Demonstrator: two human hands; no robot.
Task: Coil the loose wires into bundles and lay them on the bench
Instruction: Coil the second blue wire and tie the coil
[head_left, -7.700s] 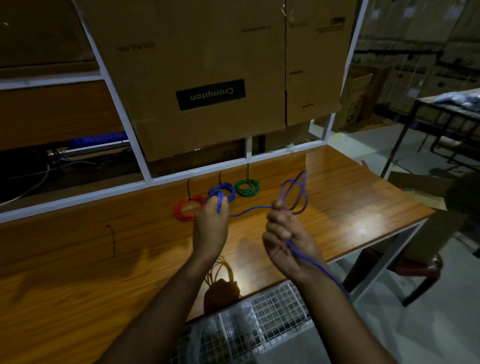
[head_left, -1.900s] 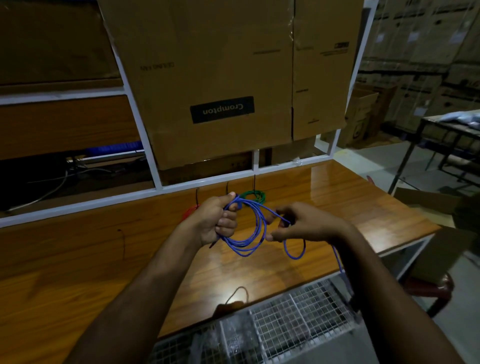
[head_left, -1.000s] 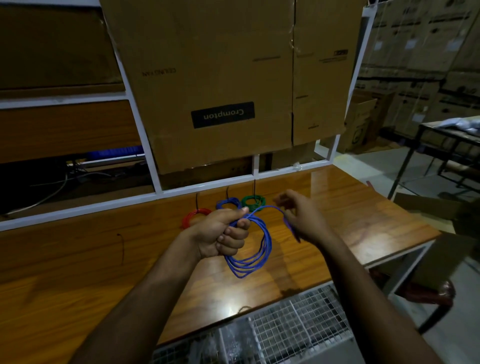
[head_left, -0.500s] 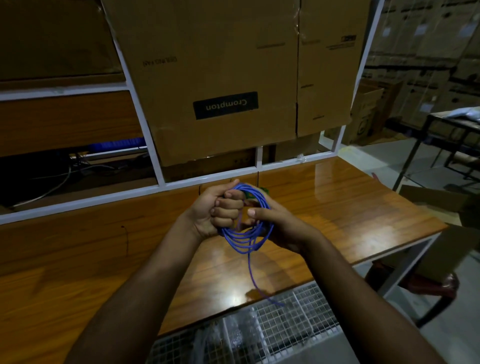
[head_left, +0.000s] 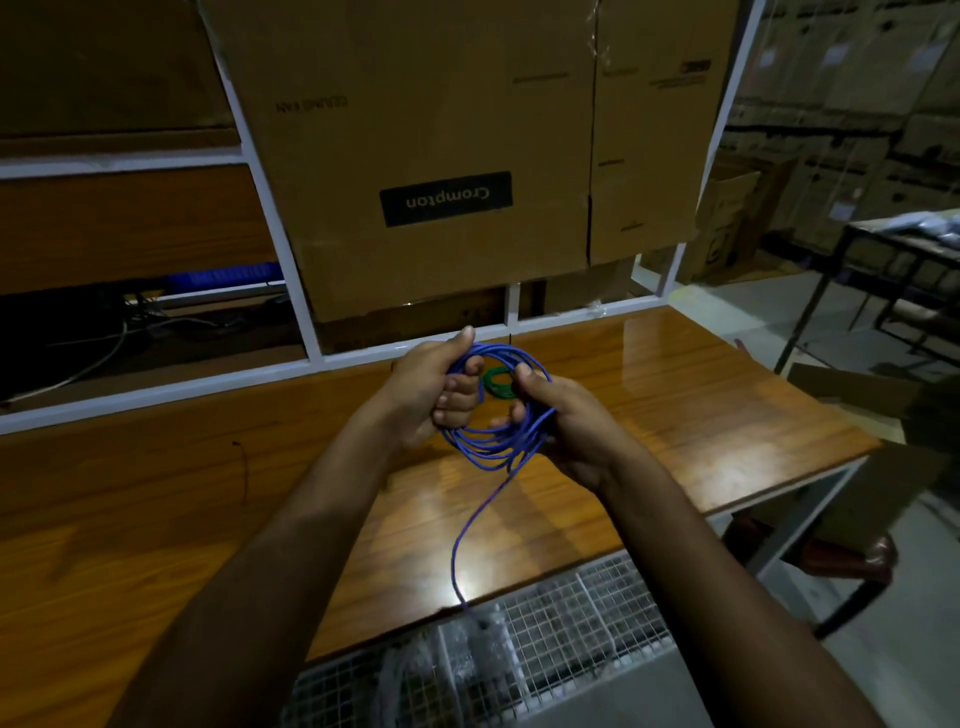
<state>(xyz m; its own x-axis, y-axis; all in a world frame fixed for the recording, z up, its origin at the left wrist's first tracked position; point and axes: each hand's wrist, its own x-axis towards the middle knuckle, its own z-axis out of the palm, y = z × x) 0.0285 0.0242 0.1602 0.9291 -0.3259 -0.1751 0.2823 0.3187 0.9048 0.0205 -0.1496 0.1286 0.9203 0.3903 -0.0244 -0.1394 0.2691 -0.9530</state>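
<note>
Both hands hold a blue wire (head_left: 493, 447) coiled into a loose bundle in the air above the counter (head_left: 701, 405). The left hand (head_left: 431, 389) has its fingers curled round the left side of the coil, thumb up along the top strands. The right hand (head_left: 561, 421) grips the right side, thumb on top and fingers wrapped beneath, so the loops hang between the two fists. One free tail of the wire drops from the bottom of the coil, crosses the near edge of the counter and ends over a wire-mesh basket (head_left: 571, 623) just below that edge.

A green coil (head_left: 496, 382) lies on the counter behind the hands, seen through the blue loops, close to the white frame (head_left: 291, 291) that runs along the back edge. A large cardboard box (head_left: 447, 156) sits in the frame above it, its bottom hanging close over the back strip of the counter.

The wood to the left of the forearms is bare apart from a short dark mark (head_left: 241, 467), and the stretch to the right runs open up to the right edge, where a metal leg (head_left: 810, 519) drops to the floor. Beyond that corner stands a chair (head_left: 831, 561), partly under the counter, and a dark table (head_left: 893, 249) stands well apart at far right
</note>
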